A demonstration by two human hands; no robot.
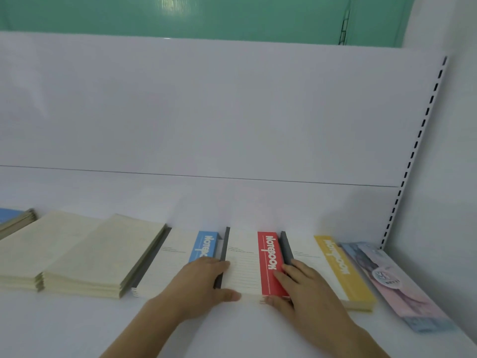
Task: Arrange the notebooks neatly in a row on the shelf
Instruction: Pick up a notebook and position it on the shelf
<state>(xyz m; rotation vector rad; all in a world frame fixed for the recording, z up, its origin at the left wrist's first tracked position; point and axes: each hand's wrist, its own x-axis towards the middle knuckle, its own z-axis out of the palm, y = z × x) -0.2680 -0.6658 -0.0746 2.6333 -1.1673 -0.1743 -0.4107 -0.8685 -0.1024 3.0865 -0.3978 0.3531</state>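
Note:
Stacks of notebooks lie flat in a row on the white shelf (64, 329). The red-banded notebook stack (247, 264) sits in the middle, between the blue-banded stack (178, 257) and the yellow-banded stack (333, 264). My left hand (204, 285) rests over the dark spine on the red stack's left side, thumb along its front edge. My right hand (302, 285) lies on the red band at the stack's right side, thumb at the front corner. Both hands frame this stack with fingers fairly straight.
Two cream-covered stacks (85, 254) lie left of the blue one, and a further stack (15, 220) sits at the far left edge. A pastel pink-and-blue notebook (397, 280) lies at the far right by the slotted upright (413, 156). The white back panel rises behind.

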